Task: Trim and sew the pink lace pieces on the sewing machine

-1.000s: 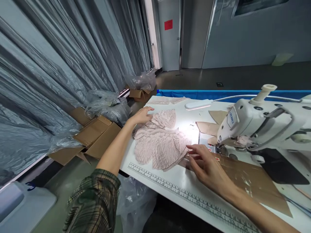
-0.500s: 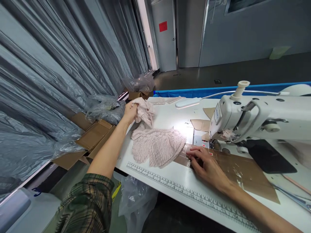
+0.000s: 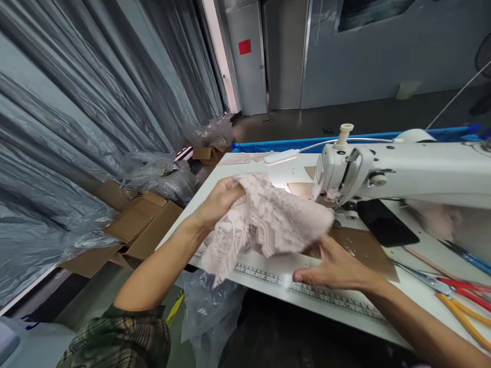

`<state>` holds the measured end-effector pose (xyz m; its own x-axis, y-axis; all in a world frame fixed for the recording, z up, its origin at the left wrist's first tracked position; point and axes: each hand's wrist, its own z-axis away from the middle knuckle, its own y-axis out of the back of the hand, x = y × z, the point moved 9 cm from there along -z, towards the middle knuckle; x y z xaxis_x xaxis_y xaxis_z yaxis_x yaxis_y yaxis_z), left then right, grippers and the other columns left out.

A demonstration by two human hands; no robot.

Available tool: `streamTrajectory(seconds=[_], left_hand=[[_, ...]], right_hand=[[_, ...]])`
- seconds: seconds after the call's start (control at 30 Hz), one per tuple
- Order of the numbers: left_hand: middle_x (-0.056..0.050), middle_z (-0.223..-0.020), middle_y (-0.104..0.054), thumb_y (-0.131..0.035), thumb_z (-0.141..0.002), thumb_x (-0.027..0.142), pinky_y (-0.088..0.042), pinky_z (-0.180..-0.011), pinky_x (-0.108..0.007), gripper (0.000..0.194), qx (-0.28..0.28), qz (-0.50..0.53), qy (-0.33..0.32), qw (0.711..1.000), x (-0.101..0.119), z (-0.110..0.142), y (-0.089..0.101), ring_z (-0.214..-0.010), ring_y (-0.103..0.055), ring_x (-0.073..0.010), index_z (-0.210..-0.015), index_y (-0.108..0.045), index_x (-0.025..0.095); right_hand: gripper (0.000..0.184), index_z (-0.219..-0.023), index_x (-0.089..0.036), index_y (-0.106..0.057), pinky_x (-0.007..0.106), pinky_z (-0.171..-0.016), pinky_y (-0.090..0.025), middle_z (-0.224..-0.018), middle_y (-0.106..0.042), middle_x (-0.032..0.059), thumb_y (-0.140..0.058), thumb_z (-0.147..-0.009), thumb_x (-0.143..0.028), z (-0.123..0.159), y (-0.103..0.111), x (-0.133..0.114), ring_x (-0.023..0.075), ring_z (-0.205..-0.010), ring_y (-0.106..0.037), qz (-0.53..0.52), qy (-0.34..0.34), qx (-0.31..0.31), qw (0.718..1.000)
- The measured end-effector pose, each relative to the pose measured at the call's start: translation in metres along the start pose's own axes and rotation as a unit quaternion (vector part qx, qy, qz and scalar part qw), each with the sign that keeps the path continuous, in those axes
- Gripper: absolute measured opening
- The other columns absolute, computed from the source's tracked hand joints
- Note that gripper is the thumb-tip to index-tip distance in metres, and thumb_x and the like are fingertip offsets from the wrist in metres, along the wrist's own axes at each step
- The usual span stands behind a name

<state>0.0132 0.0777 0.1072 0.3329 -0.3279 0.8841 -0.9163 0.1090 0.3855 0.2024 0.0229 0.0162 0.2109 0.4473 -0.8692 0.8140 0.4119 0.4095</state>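
A piece of pale pink lace fabric point(image 3: 264, 220) is lifted off the white sewing table point(image 3: 406, 296), blurred by motion. My left hand point(image 3: 218, 202) grips its upper left edge. My right hand point(image 3: 333, 266) is under its right end, thumb out, fingers hidden behind the cloth. A white sewing machine point(image 3: 383, 171) stands just right of the fabric. A brown cardboard sheet point(image 3: 364, 245) lies under the machine's needle area.
A ruler strip point(image 3: 330, 296) runs along the table's front edge. Scissors with red and orange handles point(image 3: 456, 291) lie at the right. Cardboard boxes point(image 3: 138, 225) and plastic bags point(image 3: 157, 171) sit on the floor at left, by plastic curtains. A black phone point(image 3: 385, 230) lies under the machine arm.
My left hand lifted the lace off the table and pulled it toward me. My right hand left the cardboard and came up under the fabric. The view swung right.
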Motion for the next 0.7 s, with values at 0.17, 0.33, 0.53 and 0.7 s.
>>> streamTrajectory(seconds=[0.17, 0.33, 0.53, 0.7], left_hand=[[-0.005, -0.070, -0.069, -0.058, -0.088, 0.053, -0.052, -0.058, -0.028, 0.039, -0.149, 0.080, 0.053, 0.984, -0.026, 0.009, -0.067, -0.066, -0.065, -0.0194, -0.091, -0.068, 0.015], [-0.003, -0.075, -0.065, -0.058, -0.088, 0.044, -0.042, -0.055, -0.024, 0.029, -0.183, -0.148, 0.025, 0.972, -0.061, -0.002, -0.073, -0.064, -0.058, -0.0161, -0.091, -0.068, 0.017], [-0.007, -0.103, -0.063, -0.054, -0.092, 0.039, -0.045, -0.064, -0.029, 0.027, -0.134, -0.299, -0.076, 0.942, -0.061, -0.007, -0.065, -0.075, -0.059, -0.0173, -0.106, -0.065, 0.019], [-0.010, -0.123, -0.058, -0.045, -0.095, 0.023, -0.050, -0.074, -0.033, 0.027, -0.107, -0.347, -0.140, 0.921, -0.041, -0.001, -0.069, -0.090, -0.060, -0.0197, -0.119, -0.057, 0.018]], right_hand=[[0.047, -0.114, -0.022, -0.069, 0.046, -0.098, -0.054, -0.114, -0.071, 0.0072, -0.079, -0.074, -0.044, 0.019, 0.015, 0.018, 0.0286, -0.112, -0.065, -0.123, -0.108, 0.027, 0.986], [0.049, -0.111, -0.016, -0.069, 0.034, -0.073, -0.059, -0.099, -0.074, 0.0089, -0.074, -0.077, -0.052, 0.056, 0.039, 0.077, 0.0220, -0.087, -0.069, -0.206, -0.291, 0.101, 0.929], [0.047, -0.120, -0.012, -0.065, 0.029, -0.054, -0.052, -0.078, -0.067, 0.0050, -0.058, -0.088, -0.046, 0.074, 0.086, 0.081, 0.0164, -0.062, -0.060, 0.047, -0.295, 0.137, 0.944], [0.036, -0.110, -0.014, -0.071, 0.041, -0.079, -0.054, -0.096, -0.068, 0.0130, -0.054, -0.088, -0.038, 0.060, 0.093, 0.035, 0.0264, -0.088, -0.066, 0.275, -0.162, 0.193, 0.928]])
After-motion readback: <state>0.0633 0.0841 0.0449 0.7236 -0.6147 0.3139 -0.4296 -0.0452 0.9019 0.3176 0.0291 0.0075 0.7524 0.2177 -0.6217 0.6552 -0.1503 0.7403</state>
